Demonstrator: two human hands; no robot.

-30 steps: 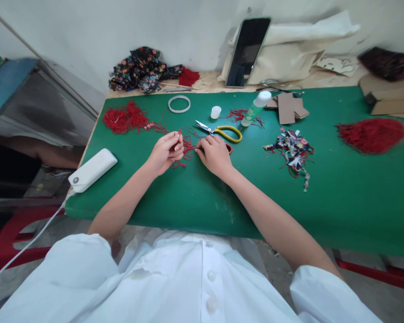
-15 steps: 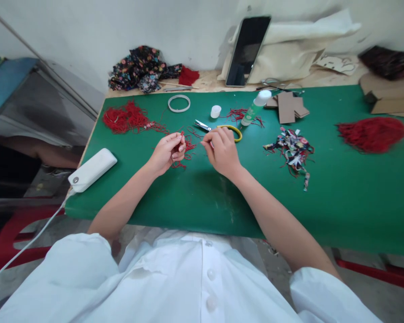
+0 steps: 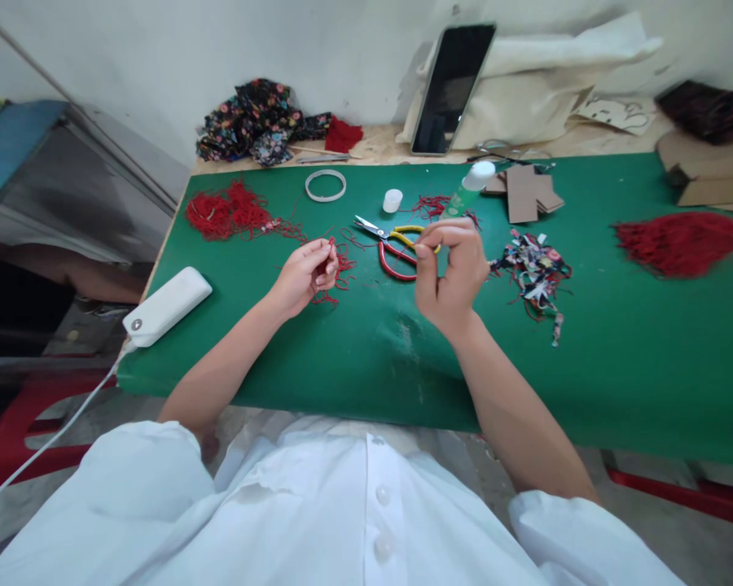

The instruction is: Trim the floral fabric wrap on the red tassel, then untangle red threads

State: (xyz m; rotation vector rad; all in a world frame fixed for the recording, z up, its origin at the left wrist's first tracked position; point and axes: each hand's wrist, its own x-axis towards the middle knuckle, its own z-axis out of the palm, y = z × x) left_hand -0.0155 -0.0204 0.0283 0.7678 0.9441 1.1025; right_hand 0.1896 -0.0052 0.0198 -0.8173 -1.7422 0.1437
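My left hand (image 3: 299, 277) rests on the green mat (image 3: 616, 350) and pinches a small tangle of red thread (image 3: 342, 267) between thumb and fingers. My right hand (image 3: 452, 273) is lifted a little off the mat to the right, its thumb and forefinger pinched together as if on a fine strand running from the tangle; the strand itself is too thin to see clearly. Scissors (image 3: 384, 236) with a yellow and a red handle lie between the two hands, just behind them, partly hidden by my right fingers.
A white power bank (image 3: 166, 307) with a cable sits at the mat's left edge. Behind lie a red thread pile (image 3: 226, 213), a white ring (image 3: 326, 185), a white cap (image 3: 392, 201), a glue bottle (image 3: 471, 183), cardboard pieces (image 3: 525, 195), fabric scraps (image 3: 531, 268), a red tassel heap (image 3: 678, 242) and a propped phone (image 3: 452, 89).
My right hand has lifted off the mat and moved right, away from the left hand, uncovering the scissors' red handle. My left hand has stayed in place with the tangle.
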